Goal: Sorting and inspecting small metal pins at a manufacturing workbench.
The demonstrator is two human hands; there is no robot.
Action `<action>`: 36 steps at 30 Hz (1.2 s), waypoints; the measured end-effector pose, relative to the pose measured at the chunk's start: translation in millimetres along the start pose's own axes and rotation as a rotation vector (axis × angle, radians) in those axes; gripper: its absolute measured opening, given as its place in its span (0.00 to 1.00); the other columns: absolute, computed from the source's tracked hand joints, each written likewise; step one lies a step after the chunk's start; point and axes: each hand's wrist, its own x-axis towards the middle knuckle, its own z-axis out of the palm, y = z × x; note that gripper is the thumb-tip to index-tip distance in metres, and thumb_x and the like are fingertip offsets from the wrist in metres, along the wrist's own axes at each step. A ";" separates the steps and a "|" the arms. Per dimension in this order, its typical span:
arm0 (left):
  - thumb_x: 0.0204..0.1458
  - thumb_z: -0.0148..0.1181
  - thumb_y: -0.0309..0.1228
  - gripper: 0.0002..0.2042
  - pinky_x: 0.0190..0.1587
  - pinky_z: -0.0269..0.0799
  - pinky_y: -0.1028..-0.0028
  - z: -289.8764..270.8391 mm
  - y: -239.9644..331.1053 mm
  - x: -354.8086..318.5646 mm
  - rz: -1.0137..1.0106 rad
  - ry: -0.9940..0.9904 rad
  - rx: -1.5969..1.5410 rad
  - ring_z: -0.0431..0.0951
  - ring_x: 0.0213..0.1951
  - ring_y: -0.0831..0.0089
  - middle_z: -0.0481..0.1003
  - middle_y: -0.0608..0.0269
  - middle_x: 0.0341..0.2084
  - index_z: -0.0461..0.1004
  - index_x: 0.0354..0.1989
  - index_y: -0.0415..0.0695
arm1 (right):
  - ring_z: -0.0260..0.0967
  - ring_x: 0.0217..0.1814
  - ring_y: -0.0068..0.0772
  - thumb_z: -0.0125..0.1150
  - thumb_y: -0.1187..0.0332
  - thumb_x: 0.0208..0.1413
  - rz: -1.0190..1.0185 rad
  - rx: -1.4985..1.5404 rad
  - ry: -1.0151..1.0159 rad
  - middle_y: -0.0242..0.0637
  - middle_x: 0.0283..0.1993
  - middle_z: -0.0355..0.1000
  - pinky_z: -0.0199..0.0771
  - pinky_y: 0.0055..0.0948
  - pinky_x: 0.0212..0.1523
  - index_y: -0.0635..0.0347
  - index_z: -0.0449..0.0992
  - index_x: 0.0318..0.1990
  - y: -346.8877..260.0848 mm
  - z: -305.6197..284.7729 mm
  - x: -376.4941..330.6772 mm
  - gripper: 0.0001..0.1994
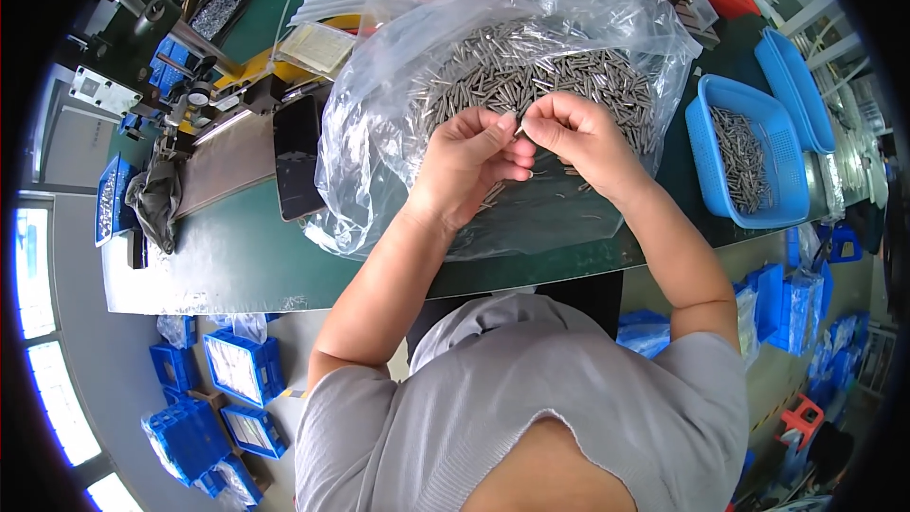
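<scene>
My left hand (pixel 464 154) and my right hand (pixel 583 136) meet fingertip to fingertip over an open clear plastic bag (pixel 379 123). Both are closed in a pinch, thumb against forefinger. Between the fingertips a small dark metal pin (pixel 518 132) shows in part; the fingers cover most of it. Spread in the bag, just beyond my hands, lies a heap of loose grey metal pins (pixel 502 62). A few more pins lie on the plastic below my fingers.
Right of the bag stands a blue basket (pixel 697 128) with similar pins, another blue basket (pixel 791 85) beside it. Red trays (pixel 730 0) sit at the back. Left are a black tablet-like slab (pixel 297 156) and a bench fixture (pixel 204 85). Blue crates (pixel 242 365) stand on the floor.
</scene>
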 end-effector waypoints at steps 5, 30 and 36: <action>0.56 0.50 0.30 0.07 0.29 0.75 0.75 -1.7 -1.5 0.0 0.027 -0.014 0.012 0.76 0.25 0.71 0.74 0.57 0.23 0.68 0.32 0.38 | 0.65 0.28 0.15 0.57 0.68 0.54 -0.035 0.141 0.007 0.27 0.25 0.70 0.66 0.17 0.32 0.64 0.72 0.32 -4.6 4.4 -0.3 0.07; 0.54 0.55 0.30 0.08 0.26 0.73 0.77 -6.5 7.6 -0.2 0.172 0.228 -0.020 0.75 0.23 0.73 0.74 0.59 0.22 0.66 0.30 0.40 | 0.70 0.27 0.42 0.58 0.66 0.47 -0.527 -1.287 -0.109 0.39 0.23 0.68 0.71 0.37 0.26 0.58 0.68 0.25 21.6 1.1 -4.5 0.07; 0.55 0.54 0.31 0.07 0.24 0.71 0.78 -2.7 8.4 -3.0 0.077 0.179 0.056 0.73 0.22 0.75 0.73 0.61 0.20 0.67 0.30 0.40 | 0.71 0.28 0.43 0.57 0.67 0.51 -0.374 -0.724 -0.072 0.42 0.26 0.71 0.69 0.35 0.26 0.62 0.71 0.31 11.7 -9.4 -0.2 0.08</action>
